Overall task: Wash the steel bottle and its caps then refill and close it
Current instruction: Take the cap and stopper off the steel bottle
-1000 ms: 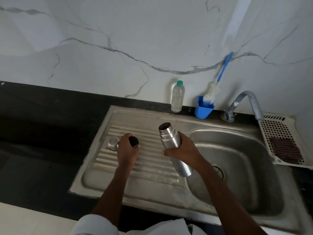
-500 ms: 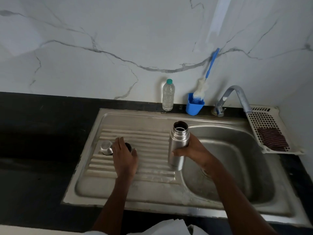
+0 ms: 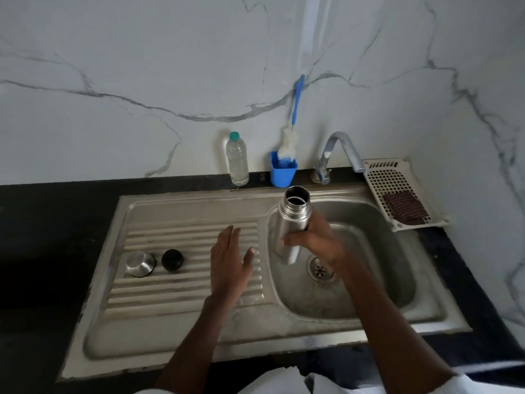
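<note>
Steel bottle (image 3: 292, 223): uncapped, upright over the basin, right hand (image 3: 315, 240) grip wrapped round its body. Left hand (image 3: 230, 265): grip spread, empty. 2 caps: steel cap (image 3: 140, 263), black cap (image 3: 172, 260) on ribbed drainboard (image 3: 184, 294). Risk: wet bottle slipping; caps rolling.

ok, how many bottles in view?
2. The steel bottle is open, gripped by the right hand over the sink basin. The plastic bottle stands capped on the counter by the wall, left of the blue cup. None look hidden.
</note>
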Demonstrator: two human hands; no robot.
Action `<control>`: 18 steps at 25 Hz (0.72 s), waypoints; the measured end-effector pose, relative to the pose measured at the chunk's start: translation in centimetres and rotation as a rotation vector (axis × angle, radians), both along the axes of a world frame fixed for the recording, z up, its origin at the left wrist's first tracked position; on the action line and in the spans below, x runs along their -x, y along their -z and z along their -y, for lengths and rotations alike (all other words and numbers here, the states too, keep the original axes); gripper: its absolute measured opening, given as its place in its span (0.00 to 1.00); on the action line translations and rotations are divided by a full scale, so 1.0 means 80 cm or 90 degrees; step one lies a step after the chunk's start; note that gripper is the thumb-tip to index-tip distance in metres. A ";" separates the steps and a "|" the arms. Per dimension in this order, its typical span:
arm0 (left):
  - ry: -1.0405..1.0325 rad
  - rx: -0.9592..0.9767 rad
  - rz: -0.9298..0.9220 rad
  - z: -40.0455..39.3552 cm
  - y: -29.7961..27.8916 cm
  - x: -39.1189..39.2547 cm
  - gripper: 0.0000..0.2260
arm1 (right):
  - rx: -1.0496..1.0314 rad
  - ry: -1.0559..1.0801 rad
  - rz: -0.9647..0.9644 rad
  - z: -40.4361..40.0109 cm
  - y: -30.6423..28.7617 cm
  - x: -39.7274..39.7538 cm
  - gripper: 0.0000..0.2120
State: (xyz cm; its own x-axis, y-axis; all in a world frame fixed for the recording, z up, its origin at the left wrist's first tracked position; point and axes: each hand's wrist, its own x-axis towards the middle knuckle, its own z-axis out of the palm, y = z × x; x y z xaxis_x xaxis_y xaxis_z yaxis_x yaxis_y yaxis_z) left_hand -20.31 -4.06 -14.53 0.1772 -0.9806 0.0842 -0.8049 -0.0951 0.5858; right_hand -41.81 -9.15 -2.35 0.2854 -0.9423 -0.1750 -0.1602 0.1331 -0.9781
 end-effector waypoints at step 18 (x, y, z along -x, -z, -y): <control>0.175 -0.313 0.143 0.043 0.050 0.047 0.47 | -0.265 -0.329 -0.929 0.075 0.053 0.129 0.40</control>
